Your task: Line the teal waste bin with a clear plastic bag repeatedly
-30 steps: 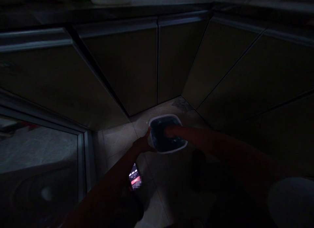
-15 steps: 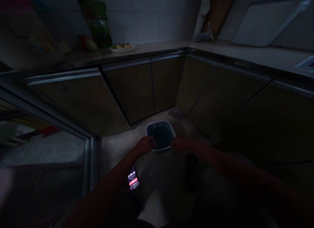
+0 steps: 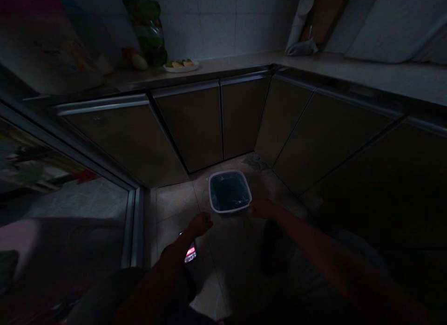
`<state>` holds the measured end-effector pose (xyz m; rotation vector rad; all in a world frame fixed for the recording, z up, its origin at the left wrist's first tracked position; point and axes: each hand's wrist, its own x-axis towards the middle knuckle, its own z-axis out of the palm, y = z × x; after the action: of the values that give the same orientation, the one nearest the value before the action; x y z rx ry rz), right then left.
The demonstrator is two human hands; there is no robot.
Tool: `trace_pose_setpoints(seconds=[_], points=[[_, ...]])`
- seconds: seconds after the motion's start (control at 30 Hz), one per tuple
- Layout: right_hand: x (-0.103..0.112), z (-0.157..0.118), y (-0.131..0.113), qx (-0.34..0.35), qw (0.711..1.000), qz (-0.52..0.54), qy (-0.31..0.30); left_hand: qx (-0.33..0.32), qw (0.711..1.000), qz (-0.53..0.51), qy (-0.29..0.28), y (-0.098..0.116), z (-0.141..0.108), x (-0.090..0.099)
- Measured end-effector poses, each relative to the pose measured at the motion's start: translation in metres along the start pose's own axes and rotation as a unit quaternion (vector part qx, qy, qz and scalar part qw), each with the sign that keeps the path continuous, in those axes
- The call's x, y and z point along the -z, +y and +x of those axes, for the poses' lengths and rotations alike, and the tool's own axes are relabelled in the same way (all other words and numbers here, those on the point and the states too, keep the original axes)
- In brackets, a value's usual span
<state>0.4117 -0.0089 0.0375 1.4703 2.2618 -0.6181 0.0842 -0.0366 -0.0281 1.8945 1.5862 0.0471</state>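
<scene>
A squarish basin (image 3: 229, 211) with a white rim and a dark teal inside stands on the tiled floor before the corner cabinets. My left hand (image 3: 201, 223) is below and left of it, apart from the rim, its fingers curled with nothing visible in them. My right hand (image 3: 261, 207) is at the basin's lower right corner, fingers closed at the rim; darkness hides whether they grip it. A lit phone (image 3: 190, 253) lies beneath my left forearm, partly covered by it.
Cabinets (image 3: 190, 125) line the corner under a counter (image 3: 244, 62) with a plate of food (image 3: 180, 66) and a green bag (image 3: 148, 34). A grey cloth (image 3: 255, 162) lies behind the basin. A metal-framed glass door (image 3: 134, 222) stands at left.
My left hand has come off the basin's rim and moved down and left. My right hand remains by the right corner. The view has shifted slightly.
</scene>
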Motion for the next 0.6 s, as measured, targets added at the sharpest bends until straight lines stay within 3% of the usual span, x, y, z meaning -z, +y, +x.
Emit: trace_pose_setpoints(seconds=[0.23, 0.4, 0.5, 0.6], points=[[0.002, 0.007, 0.006, 0.022, 0.999, 0.037, 0.029, 0.004, 0.999, -0.031, 0.018, 0.001, 0.009, 0.007], [0.005, 0.017, 0.019, 0.006, 0.992, 0.102, 0.077, -0.011, 0.996, -0.08, 0.044, 0.014, 0.009, 0.019], [0.019, 0.021, 0.023, 0.006, 0.973, 0.183, 0.138, -0.05, 0.977, -0.179, 0.103, 0.037, 0.006, 0.044], [0.05, 0.008, 0.015, 0.029, 0.927, 0.285, 0.243, -0.128, 0.919, -0.325, 0.182, 0.074, -0.016, 0.09]])
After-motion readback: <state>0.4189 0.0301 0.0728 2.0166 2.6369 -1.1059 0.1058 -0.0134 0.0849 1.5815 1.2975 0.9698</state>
